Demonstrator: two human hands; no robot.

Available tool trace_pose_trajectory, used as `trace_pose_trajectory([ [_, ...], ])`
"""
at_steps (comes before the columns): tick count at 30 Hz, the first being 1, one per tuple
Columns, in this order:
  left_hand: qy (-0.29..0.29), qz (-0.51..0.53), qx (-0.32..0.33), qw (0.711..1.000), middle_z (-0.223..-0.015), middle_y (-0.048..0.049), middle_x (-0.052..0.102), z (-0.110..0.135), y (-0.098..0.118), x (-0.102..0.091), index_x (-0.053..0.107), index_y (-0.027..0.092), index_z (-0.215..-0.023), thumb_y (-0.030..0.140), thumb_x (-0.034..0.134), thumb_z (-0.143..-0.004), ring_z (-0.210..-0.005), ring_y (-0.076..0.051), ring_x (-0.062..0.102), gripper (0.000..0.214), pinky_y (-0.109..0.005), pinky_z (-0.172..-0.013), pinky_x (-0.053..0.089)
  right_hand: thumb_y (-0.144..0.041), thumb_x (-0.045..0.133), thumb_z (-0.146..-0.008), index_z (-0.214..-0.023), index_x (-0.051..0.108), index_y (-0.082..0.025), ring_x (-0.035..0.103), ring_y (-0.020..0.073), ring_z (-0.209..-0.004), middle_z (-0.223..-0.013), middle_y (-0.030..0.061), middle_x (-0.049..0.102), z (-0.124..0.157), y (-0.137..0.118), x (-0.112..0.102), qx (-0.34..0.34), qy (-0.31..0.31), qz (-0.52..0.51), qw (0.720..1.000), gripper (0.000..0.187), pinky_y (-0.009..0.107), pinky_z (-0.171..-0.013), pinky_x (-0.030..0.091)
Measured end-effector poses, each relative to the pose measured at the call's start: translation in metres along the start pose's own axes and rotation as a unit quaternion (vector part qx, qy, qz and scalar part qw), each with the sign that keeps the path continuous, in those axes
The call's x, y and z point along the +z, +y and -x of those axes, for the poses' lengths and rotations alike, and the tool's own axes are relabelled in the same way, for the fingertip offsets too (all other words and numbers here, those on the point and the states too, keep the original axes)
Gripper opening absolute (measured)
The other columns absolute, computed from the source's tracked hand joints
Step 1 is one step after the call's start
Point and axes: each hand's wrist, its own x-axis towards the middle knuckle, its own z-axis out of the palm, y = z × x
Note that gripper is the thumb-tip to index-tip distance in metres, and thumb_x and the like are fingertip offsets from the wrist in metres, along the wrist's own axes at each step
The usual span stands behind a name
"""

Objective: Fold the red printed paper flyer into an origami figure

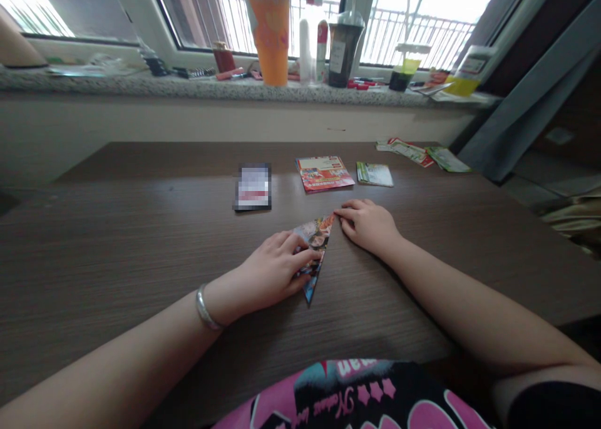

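Note:
A folded, triangular sheet of printed paper (318,233) lies on the brown wooden table (141,260), one corner toward me and another pointing to the far right. My left hand (284,263) rests on top of it with the fingers spread, hiding its left part. A silver bangle circles that wrist. My right hand (369,225) lies at the paper's far right corner, its index fingertip touching the tip. Its fingers are loosely bent and partly apart, and nothing shows gripped in them.
Farther back lie a blurred-out phone-like device (253,188), a stack of red printed sheets (325,173), a small green-and-white stack (374,174) and loose paper strips (410,151). Cups and bottles, among them an orange cup (272,37), line the stone windowsill (188,91).

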Motion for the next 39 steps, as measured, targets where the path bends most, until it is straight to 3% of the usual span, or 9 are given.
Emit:
trace_pose_trajectory([
  [9,-0.003,0.003,-0.002,1.000,-0.117,-0.0083,0.053,0.001,0.001,-0.006,0.054,0.028,-0.128,0.035,0.053,-0.091,-0.111,-0.027,0.049,0.038,-0.046,-0.100,0.041,-0.027,0.053,-0.086,-0.126,0.059,-0.013,0.055,0.0275,-0.112,-0.123,0.0125,0.062,-0.002,0.009,0.012,0.013,0.034,-0.094,0.995,0.043,0.044,-0.098,0.046],
  [15,-0.010,-0.001,-0.003,1.000,-0.117,-0.0088,0.052,0.001,-0.001,-0.006,0.054,0.028,-0.128,0.035,0.052,-0.091,-0.110,-0.027,0.049,0.038,-0.047,-0.099,0.042,-0.021,0.055,-0.087,-0.107,0.069,-0.025,0.049,0.0225,-0.125,-0.123,0.0049,0.064,0.001,0.003,0.013,-0.213,0.051,-0.191,0.957,0.025,0.043,-0.106,0.041],
  [18,-0.005,-0.003,-0.008,1.000,-0.114,-0.0088,0.054,0.000,0.000,-0.007,0.057,0.028,-0.125,0.035,0.049,-0.092,-0.108,-0.026,0.050,0.034,-0.046,-0.098,0.042,-0.018,0.054,-0.089,-0.110,0.068,-0.024,0.055,0.0194,-0.118,-0.120,0.0058,0.066,0.003,-0.002,0.011,-0.258,0.018,-0.226,0.939,0.027,0.041,-0.103,0.044],
  [20,-0.002,0.001,-0.018,1.000,-0.112,-0.0086,0.055,-0.002,0.002,-0.010,0.059,0.027,-0.121,0.037,0.046,-0.094,-0.106,-0.026,0.051,0.032,-0.047,-0.098,0.041,-0.018,0.054,-0.089,-0.111,0.068,-0.023,0.058,0.0189,-0.114,-0.122,0.0072,0.064,0.004,-0.004,0.009,-0.254,0.009,-0.228,0.940,0.026,0.040,-0.102,0.045],
  [24,0.011,0.002,-0.029,1.000,-0.113,-0.0094,0.057,-0.003,0.009,-0.016,0.060,0.023,-0.116,0.052,0.057,-0.084,-0.109,-0.029,0.051,0.043,-0.052,-0.102,0.036,-0.023,0.052,-0.091,-0.110,0.069,-0.021,0.059,0.0210,-0.109,-0.119,0.0077,0.066,0.007,-0.007,0.002,-0.241,0.014,-0.167,0.956,0.025,0.039,-0.097,0.047],
  [28,0.039,-0.017,-0.032,0.999,-0.113,-0.0057,0.062,-0.004,0.003,-0.015,0.064,0.023,-0.108,0.032,0.055,-0.087,-0.111,-0.026,0.053,0.024,-0.052,-0.110,0.027,-0.026,0.051,-0.093,-0.106,0.071,-0.022,0.059,0.0207,-0.094,-0.104,0.0076,0.069,0.011,-0.011,-0.005,-0.227,0.022,-0.097,0.969,0.024,0.035,-0.085,0.048],
  [32,0.077,-0.023,0.017,0.997,-0.116,-0.0011,0.066,-0.005,-0.019,-0.010,0.066,0.025,-0.106,0.016,0.046,-0.091,-0.113,-0.021,0.055,0.027,-0.045,-0.106,0.035,-0.029,0.048,-0.095,-0.102,0.072,-0.022,0.056,0.0190,-0.082,-0.090,0.0071,0.068,0.013,-0.015,-0.005,-0.224,0.032,-0.064,0.972,0.026,0.031,-0.073,0.045],
  [34,0.097,-0.022,0.037,0.994,-0.111,-0.0001,0.069,-0.005,-0.029,-0.007,0.068,0.025,-0.100,0.016,0.044,-0.093,-0.106,-0.019,0.058,0.027,-0.040,-0.101,0.039,-0.026,0.047,-0.095,-0.103,0.071,-0.023,0.055,0.0177,-0.082,-0.093,0.0061,0.068,0.013,-0.016,-0.003,-0.237,0.034,-0.081,0.968,0.026,0.030,-0.073,0.044],
  [39,0.095,-0.054,0.059,0.992,-0.118,0.0019,0.067,-0.005,-0.035,-0.003,0.063,0.030,-0.115,0.016,0.047,-0.094,-0.110,-0.020,0.058,0.029,-0.044,-0.104,0.036,-0.020,0.048,-0.094,-0.103,0.071,-0.024,0.055,0.0171,-0.086,-0.104,0.0037,0.069,0.012,-0.019,0.000,-0.244,0.031,-0.112,0.963,0.025,0.029,-0.077,0.044],
])
